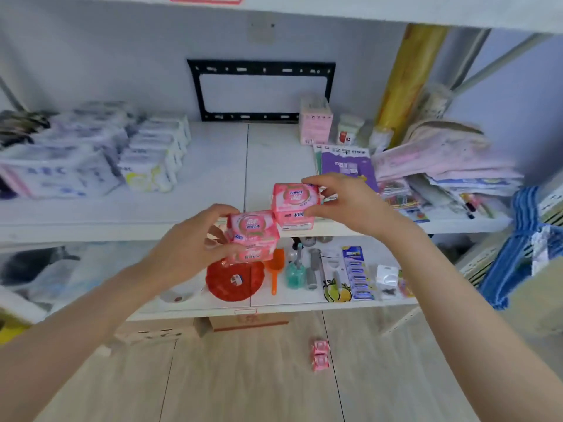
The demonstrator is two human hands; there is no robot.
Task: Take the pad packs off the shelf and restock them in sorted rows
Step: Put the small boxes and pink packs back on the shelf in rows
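My left hand [190, 248] grips a small stack of pink pad packs [253, 237] in front of the white shelf's [122, 214] front edge. My right hand [350, 205] holds another stack of pink pad packs [294, 205], slightly higher and just over the shelf edge. The two stacks touch side by side. White and blue pad packs [61, 166] lie in rows at the shelf's left, with white-green packs [152, 159] beside them. Two pink packs [320, 354] lie on the wooden floor below.
A pink box [315, 123], a small jar [348, 129], a purple booklet [344, 162] and folded cloths [441, 159] crowd the shelf's right. The lower shelf holds a red round lid [234, 280], an orange scoop [275, 269] and battery cards [358, 272]. Blue hangers [518, 248] hang at right.
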